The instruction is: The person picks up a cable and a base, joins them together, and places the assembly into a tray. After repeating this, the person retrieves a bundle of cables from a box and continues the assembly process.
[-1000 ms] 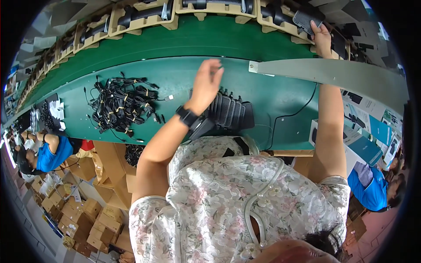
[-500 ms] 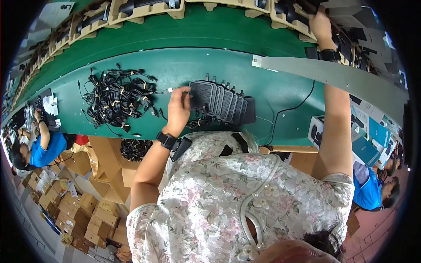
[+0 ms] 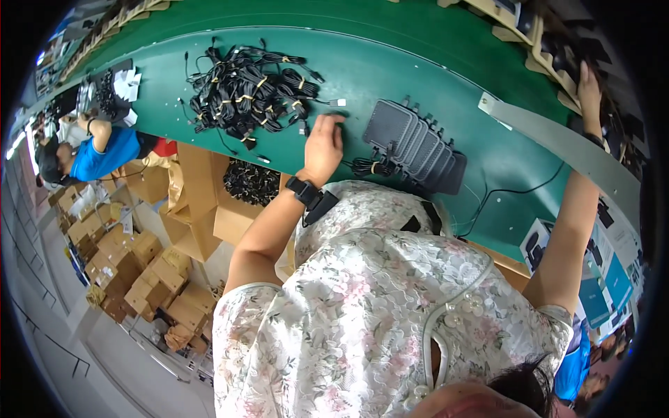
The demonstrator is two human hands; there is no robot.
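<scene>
My left hand hovers over the green workbench, its fingers loosely bent and apart, with nothing visible in them. To its left spreads a heap of black cables bundled with pale ties. On its right, a row of flat black mesh-faced devices leans in an overlapping stack, with short plugs along the far edge. One tied cable bundle rests by the stack's near left corner. My right hand reaches far right to a beige tray's edge, fingers stretched out; what they touch is partly hidden.
Beige trays line the green belt beyond the bench. A grey metal bar crosses above the right side, near my right forearm. Printed boxes stand at right. An open carton of black parts sits below the bench; a co-worker is at left.
The whole view has turned and shifted. My left hand has come away from the device stack's left edge. My right hand has moved along the trays, farther right and nearer me.
</scene>
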